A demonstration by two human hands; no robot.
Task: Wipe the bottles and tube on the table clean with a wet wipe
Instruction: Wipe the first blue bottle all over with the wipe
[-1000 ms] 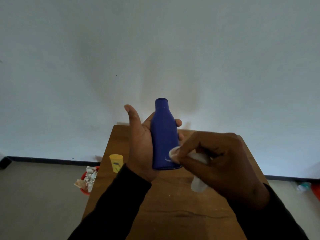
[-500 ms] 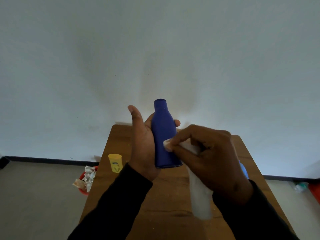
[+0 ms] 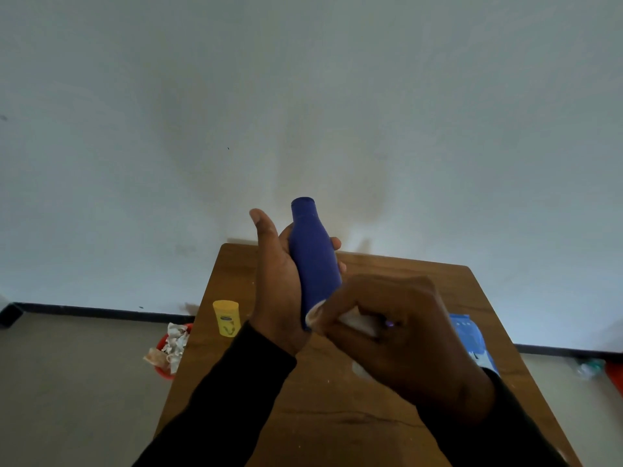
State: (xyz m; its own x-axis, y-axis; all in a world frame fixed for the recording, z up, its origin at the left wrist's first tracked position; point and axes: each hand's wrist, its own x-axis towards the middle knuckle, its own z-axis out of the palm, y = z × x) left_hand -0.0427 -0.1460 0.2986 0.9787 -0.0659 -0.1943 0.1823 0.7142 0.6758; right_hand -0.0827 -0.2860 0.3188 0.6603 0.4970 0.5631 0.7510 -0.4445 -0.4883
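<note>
Held upright above the table point(image 3: 337, 416), the bottle point(image 3: 315, 261) sits gripped mid-body in the left hand point(image 3: 279, 291), probably light, rigid and slippery when wet, while the right hand point(image 3: 397, 335) pinches the wipe point(image 3: 354, 320) against its base.

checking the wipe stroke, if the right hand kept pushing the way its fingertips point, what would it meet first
The blue bottle: the right hand already presses the wet wipe against its lower end. Behind that sits the left hand, though depth is unclear.
</note>
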